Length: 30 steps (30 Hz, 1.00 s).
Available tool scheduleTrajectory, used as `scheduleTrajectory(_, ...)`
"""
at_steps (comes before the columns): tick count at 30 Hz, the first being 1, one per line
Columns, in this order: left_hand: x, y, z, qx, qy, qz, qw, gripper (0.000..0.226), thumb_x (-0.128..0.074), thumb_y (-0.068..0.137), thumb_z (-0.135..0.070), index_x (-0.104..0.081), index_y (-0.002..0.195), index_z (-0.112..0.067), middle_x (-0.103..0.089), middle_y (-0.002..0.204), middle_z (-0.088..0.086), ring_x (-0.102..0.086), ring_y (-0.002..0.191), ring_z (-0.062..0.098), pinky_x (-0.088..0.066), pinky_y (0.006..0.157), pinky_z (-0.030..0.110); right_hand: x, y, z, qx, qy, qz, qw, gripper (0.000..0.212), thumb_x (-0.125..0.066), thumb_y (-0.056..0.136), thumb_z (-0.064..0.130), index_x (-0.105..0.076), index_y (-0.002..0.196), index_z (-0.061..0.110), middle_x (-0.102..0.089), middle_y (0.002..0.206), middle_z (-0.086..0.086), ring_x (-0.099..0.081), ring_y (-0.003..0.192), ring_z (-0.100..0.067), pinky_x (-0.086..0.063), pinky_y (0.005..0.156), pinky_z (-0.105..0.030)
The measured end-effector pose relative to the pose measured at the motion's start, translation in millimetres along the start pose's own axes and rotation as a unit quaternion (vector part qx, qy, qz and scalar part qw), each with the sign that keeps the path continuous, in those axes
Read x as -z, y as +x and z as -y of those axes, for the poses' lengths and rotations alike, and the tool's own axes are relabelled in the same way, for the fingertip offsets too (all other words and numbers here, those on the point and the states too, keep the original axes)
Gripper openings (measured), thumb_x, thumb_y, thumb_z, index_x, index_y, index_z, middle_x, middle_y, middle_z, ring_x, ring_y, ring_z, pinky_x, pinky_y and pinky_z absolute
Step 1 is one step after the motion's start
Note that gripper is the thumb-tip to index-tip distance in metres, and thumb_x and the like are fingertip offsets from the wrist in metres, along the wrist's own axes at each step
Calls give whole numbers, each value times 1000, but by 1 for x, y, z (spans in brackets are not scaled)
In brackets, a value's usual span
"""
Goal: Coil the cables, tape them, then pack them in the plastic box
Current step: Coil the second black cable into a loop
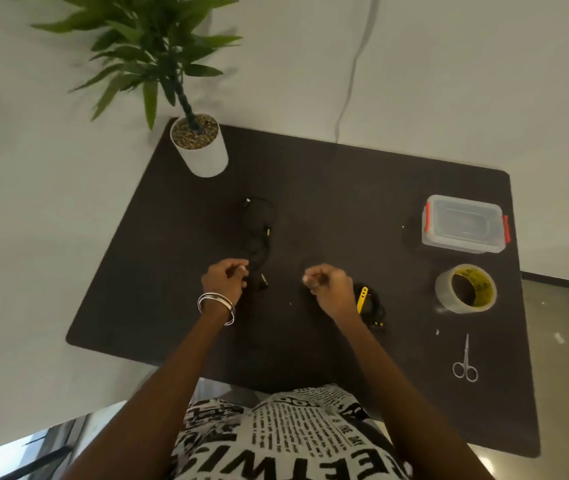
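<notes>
You are pinching the near end of the loose black cable (259, 233) in your left hand (224, 282), its slack trailing away across the dark table (328, 202), while your right hand (328, 285) is curling closed, though on what I cannot tell. The slack is risking a snag as you draw it in, kinking the coil. The bundled cable (371, 306) is lying just beside your right wrist, with tape roll (465, 289), scissors (465, 362) and lidded plastic box (465, 225) waiting well apart at your right.
</notes>
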<state>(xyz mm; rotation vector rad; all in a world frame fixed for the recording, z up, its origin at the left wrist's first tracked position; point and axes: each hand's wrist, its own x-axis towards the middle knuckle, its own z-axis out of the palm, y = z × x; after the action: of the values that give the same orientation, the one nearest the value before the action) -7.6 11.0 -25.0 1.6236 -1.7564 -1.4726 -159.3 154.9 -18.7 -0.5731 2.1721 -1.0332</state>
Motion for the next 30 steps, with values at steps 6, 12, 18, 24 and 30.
scheduleTrajectory(6, 52, 18, 26, -6, 92, -3, 996, 17, -60, 86, -5, -72, 90, -17, -71, 85, 8, -65, 67, 21, -56, 73, 36, -75, -7, 19, -22, -101, 38, 994, 44, -76, 79, 25, -61, 115, 5, -64, 104, -13, -62, 97, -26, -50, 85, -34)
scheduleTrajectory(12, 73, 24, 27, -44, 154, 74, 984, 16, -62, 85, -7, -73, 95, -14, -72, 89, 8, -68, 84, 23, -54, 83, 33, -110, -12, 27, -6, -242, -33, 970, 48, -65, 86, 39, -52, 125, 14, -46, 125, -13, -47, 115, -31, -49, 89, -43)
scheduleTrajectory(18, 71, 28, 18, -71, 253, 155, 952, 25, -71, 80, -31, -70, 100, -16, -71, 96, 5, -65, 93, 22, -50, 84, 29, -99, -5, 30, -20, -30, -52, 998, 19, -73, 76, 3, -64, 80, 18, -68, 88, -6, -64, 84, -23, -51, 78, -34)
scheduleTrajectory(24, 34, 10, 26, -108, 440, 195, 870, 47, -64, 83, -41, -54, 116, -9, -49, 125, 11, -53, 112, 34, -48, 89, 42, -70, -20, 23, -113, 217, -137, 960, 22, -69, 81, -2, -62, 79, 19, -68, 74, -5, -62, 67, -16, -51, 61, -32)
scheduleTrajectory(30, 13, 3, 22, -89, 284, 190, 936, 32, -65, 82, -35, -60, 108, -16, -57, 111, 9, -58, 103, 30, -47, 85, 37, -63, -32, 39, -104, 288, -85, 948, 18, -67, 82, -3, -63, 87, 13, -64, 78, -2, -63, 75, -15, -50, 60, -23)
